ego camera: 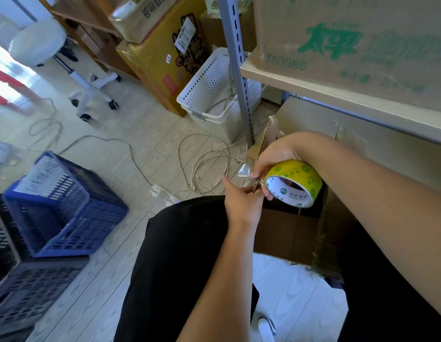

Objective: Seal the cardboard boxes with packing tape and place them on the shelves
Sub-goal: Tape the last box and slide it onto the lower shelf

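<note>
The person's right hand (276,156) grips a roll of packing tape (294,183), yellow with green print and a white core. The fingers are curled around the roll, and some fingertips go through its hole. From the roll a short free end of clear tape (244,170) sticks out toward 9 o'clock, just beside the thumb. The left hand (241,202) is directly at 7 o'clock of the roll. Its fingers are curled and pinch the edge of a cardboard flap (256,187), which comes up between the two hands.

The flap belongs to an open brown cardboard box (288,233) which lies under both hands, at 6 o'clock of the roll, between the person's legs in black trousers (185,255). The inside of the box is dark, and I cannot tell what is in it.

At 1 o'clock of the hands there is a shelf board (338,97) on a grey metal post (239,70). A large cardboard box with green characters (350,43) stands on this board. Under the board another pale box (362,144) is seen.

On the floor, at 11 o'clock of the hands, a white perforated basket (212,95) stands beside the post, and white cables (202,156) lie in loops near it. A yellow box (160,53) is behind the basket. At 9 o'clock a blue plastic crate (61,206) is tilted on a darker crate (29,292). Far at 10 o'clock there is a white stool on wheels (41,43).
</note>
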The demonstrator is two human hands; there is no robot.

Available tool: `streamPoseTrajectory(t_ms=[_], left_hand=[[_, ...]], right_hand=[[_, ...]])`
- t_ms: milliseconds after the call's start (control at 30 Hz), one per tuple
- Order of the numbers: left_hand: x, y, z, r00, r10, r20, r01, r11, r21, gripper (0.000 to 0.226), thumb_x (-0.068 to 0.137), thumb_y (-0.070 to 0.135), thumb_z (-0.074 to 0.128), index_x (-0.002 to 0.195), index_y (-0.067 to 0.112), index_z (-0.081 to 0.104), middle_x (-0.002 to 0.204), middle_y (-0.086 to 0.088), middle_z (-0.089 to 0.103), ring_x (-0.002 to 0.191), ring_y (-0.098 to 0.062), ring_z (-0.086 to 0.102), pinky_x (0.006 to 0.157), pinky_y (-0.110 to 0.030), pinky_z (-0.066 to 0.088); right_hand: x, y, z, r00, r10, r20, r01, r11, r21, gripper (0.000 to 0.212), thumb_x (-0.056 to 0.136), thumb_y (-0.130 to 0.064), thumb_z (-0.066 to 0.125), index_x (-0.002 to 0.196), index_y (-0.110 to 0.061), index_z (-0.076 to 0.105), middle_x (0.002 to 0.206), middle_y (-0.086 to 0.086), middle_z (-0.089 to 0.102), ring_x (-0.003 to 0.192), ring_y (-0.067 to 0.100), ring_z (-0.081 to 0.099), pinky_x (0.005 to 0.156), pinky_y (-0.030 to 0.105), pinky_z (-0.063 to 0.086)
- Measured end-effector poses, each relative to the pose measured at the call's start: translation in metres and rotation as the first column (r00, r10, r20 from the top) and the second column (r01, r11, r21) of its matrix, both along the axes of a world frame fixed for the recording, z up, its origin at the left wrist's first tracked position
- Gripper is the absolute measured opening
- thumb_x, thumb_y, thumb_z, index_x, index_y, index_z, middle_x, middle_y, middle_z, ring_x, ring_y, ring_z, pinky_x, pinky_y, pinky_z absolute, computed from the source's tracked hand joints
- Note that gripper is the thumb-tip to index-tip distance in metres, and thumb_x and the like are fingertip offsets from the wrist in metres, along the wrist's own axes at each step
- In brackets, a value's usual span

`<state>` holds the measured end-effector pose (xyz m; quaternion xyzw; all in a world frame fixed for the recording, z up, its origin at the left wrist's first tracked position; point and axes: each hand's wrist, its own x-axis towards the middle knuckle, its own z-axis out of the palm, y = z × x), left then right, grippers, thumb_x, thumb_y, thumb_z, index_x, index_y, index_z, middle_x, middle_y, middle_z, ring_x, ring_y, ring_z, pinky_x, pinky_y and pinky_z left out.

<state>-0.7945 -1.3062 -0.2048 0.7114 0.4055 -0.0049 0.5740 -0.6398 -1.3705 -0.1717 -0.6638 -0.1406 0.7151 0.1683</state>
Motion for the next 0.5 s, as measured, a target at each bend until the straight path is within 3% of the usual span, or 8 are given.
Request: streamPoseTrajectory(t_ms=[33, 100, 167, 233, 333, 400, 500], left_hand=[[-0.004, -0.003, 0.005, 1.0, -0.012, 0.01, 0.012, 1.0, 0.023, 0.112, 0.081, 0.018, 0.078, 0.158, 0.029, -0.003, 0.09, 0.021, 0.062, 0.077, 0.007, 0.058, 0.062, -0.008, 0.037], [-0.014, -0.011, 0.012, 0.995, -0.045, 0.091, 0.032, 0.989, 0.145, 0.112, 0.086, 0.02, 0.074, 0.153, 0.044, -0.013, 0.076, 0.03, 0.054, 0.073, 0.003, 0.063, 0.062, -0.007, 0.041], [-0.023, -0.018, 0.016, 0.979, -0.152, 0.134, 0.097, 0.933, 0.347, 0.091, 0.093, 0.026, 0.061, 0.153, 0.05, -0.003, 0.074, 0.024, 0.055, 0.073, -0.007, 0.065, 0.066, -0.02, 0.051], [-0.025, -0.02, 0.01, 0.968, -0.234, 0.091, 0.165, 0.865, 0.473, 0.066, 0.094, 0.039, 0.04, 0.154, 0.045, 0.014, 0.09, 0.011, 0.067, 0.082, -0.011, 0.065, 0.075, -0.031, 0.055], [-0.017, -0.016, -0.003, 0.972, -0.233, 0.038, 0.181, 0.838, 0.514, 0.059, 0.095, 0.042, 0.031, 0.153, 0.036, 0.032, 0.106, 0.004, 0.071, 0.096, -0.015, 0.065, 0.085, -0.036, 0.053], [-0.012, -0.013, -0.011, 0.976, -0.216, 0.035, 0.17, 0.847, 0.504, 0.05, 0.101, 0.033, 0.038, 0.152, 0.037, 0.034, 0.105, 0.003, 0.072, 0.097, -0.015, 0.066, 0.086, -0.03, 0.052], [-0.011, -0.01, -0.019, 0.984, -0.152, 0.098, 0.089, 0.879, 0.469, 0.046, 0.102, 0.029, 0.042, 0.148, 0.037, 0.042, 0.133, -0.007, 0.063, 0.124, -0.006, 0.053, 0.09, 0.004, 0.032]], right_hand=[[0.0, 0.0, 0.001, 1.0, 0.001, 0.007, -0.001, 1.0, 0.003, 0.051, 0.102, -0.033, 0.038, 0.086, 0.002, 0.072, 0.088, 0.015, 0.073, 0.074, 0.021, 0.068, 0.075, 0.032, 0.05], [-0.001, 0.0, 0.001, 0.999, -0.029, 0.034, 0.028, 0.999, 0.019, 0.047, 0.102, -0.033, 0.041, 0.092, 0.004, 0.069, 0.081, 0.012, 0.072, 0.068, 0.021, 0.066, 0.072, 0.032, 0.05], [-0.003, 0.0, 0.004, 0.994, -0.062, 0.094, 0.057, 0.997, 0.056, 0.041, 0.101, -0.031, 0.045, 0.091, 0.001, 0.068, 0.071, 0.008, 0.07, 0.057, 0.018, 0.063, 0.061, 0.027, 0.051], [-0.006, 0.0, 0.007, 0.985, -0.044, 0.165, 0.028, 0.995, 0.099, 0.039, 0.102, -0.027, 0.044, 0.083, -0.002, 0.065, 0.06, 0.005, 0.067, 0.049, 0.013, 0.062, 0.052, 0.022, 0.05], [-0.007, 0.0, 0.007, 0.98, -0.027, 0.199, 0.0, 0.991, 0.135, 0.04, 0.103, -0.023, 0.039, 0.082, -0.002, 0.065, 0.059, 0.003, 0.067, 0.049, 0.011, 0.062, 0.054, 0.022, 0.051], [-0.007, -0.002, 0.005, 0.977, 0.002, 0.211, -0.034, 0.989, 0.145, 0.043, 0.103, -0.025, 0.037, 0.084, -0.003, 0.069, 0.072, 0.005, 0.072, 0.06, 0.013, 0.067, 0.071, 0.028, 0.053], [-0.008, -0.004, 0.0, 0.989, -0.038, 0.145, 0.02, 0.992, 0.128, 0.049, 0.105, -0.028, 0.036, 0.084, -0.001, 0.072, 0.088, 0.013, 0.074, 0.074, 0.02, 0.069, 0.083, 0.033, 0.052]])
